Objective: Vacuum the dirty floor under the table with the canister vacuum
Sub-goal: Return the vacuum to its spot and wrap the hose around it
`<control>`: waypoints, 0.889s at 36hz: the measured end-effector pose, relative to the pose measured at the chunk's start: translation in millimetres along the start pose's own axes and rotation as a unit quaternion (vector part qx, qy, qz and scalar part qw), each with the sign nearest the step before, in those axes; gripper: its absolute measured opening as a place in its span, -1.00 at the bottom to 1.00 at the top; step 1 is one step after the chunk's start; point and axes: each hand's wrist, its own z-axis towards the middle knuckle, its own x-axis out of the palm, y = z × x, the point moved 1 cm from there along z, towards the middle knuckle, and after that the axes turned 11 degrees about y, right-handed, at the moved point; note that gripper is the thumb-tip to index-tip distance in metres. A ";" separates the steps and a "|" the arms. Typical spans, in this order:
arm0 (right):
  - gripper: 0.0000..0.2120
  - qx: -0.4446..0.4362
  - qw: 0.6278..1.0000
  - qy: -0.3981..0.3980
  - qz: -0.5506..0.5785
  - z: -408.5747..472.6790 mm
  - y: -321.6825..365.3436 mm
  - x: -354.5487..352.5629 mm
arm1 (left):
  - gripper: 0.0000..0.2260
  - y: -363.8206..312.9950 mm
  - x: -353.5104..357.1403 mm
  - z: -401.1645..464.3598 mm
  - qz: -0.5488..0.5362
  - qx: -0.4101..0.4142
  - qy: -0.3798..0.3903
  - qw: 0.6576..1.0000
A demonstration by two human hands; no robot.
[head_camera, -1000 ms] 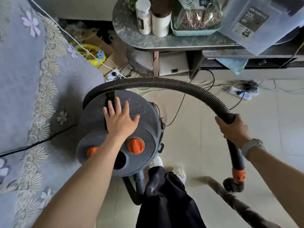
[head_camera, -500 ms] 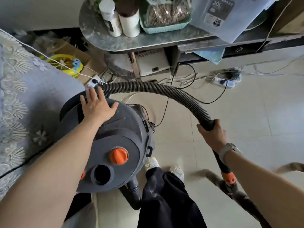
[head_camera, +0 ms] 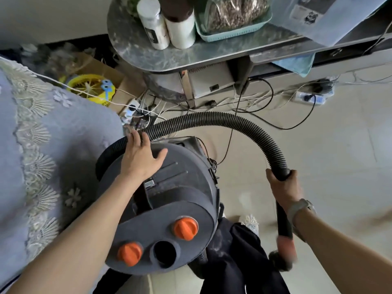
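Gripping the black wand (head_camera: 283,217) just below the hose cuff, the right hand (head_camera: 284,187) has its fingers wrapped fully round the tube. Left hand (head_camera: 141,159) lies flat with fingers straight on the top of the canister vacuum (head_camera: 165,209), at the edge farthest from the person, fingertips near where the ribbed hose (head_camera: 222,118) leaves the body. It holds nothing, just presses or steadies.

From the right-hand grip the wand's long axis runs back toward the person; its lower end with the orange collar (head_camera: 286,244) is blurred and the nozzle tip can't be made out. The hose arcs up and away from the same grip, then curves over to the canister.

Key relation: the table (head_camera: 148,54) and the floor beneath it lie ahead of both hands, past the hose arc, while the wand points the opposite way. Judged: the right hand is the one to swing the wand end forward under the tabletop. Loose cables (head_camera: 265,115) and a power strip (head_camera: 309,97) sit on that floor, a likely snag risk.
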 end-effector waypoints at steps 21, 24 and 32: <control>-0.59 0.011 0.988 0.076 0.132 4.6 -15.9 9.2 | -0.23 -2.9 -18.1 26.0 0.028 0.004 0.148 0.989; -0.61 0.012 0.985 0.095 0.146 -1.0 -24.4 7.2 | -0.24 -5.4 -15.3 23.7 0.027 -0.003 0.149 0.988; -0.52 -0.014 0.979 0.129 0.156 -14.3 -34.3 2.6 | -0.49 -9.9 0.4 -12.8 0.032 0.012 -0.034 0.999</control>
